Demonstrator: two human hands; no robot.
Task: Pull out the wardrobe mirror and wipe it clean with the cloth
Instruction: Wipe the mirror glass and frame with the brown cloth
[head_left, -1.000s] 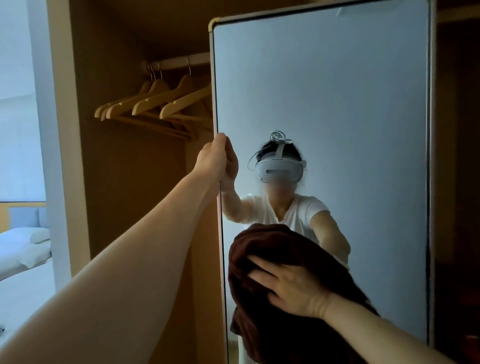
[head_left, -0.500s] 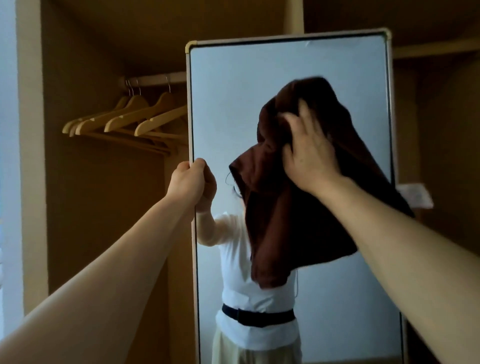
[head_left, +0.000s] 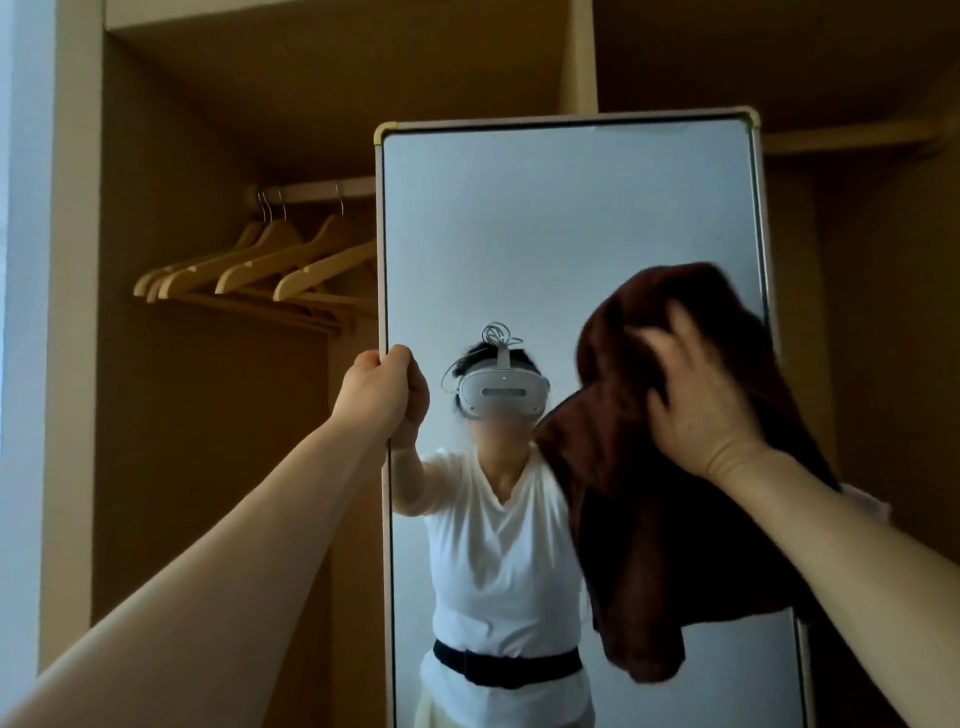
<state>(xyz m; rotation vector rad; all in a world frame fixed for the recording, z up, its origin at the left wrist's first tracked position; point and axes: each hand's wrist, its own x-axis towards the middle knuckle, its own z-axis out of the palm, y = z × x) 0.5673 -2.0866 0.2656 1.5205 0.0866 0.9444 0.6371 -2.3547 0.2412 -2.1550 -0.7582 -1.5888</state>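
Observation:
The tall wardrobe mirror (head_left: 561, 234) stands pulled out in front of me, with a pale frame and yellow top corners. My left hand (head_left: 375, 392) grips its left edge at about mid-height. My right hand (head_left: 696, 395) presses a dark brown cloth (head_left: 639, 530) flat against the glass on the right side, fingers spread and blurred with motion. The cloth hangs down below my hand in loose folds. The mirror reflects a person in a white top wearing a headset.
Wooden hangers (head_left: 260, 265) hang on a rail (head_left: 317, 189) inside the open wardrobe at the left. A vertical wardrobe partition (head_left: 579, 57) rises behind the mirror. A dark compartment (head_left: 883, 312) lies to the right. A pale wall (head_left: 21, 312) borders the far left.
My right hand has swept the cloth from the lower glass up to the top centre and now down to the right side. My left hand keeps its grip on the edge.

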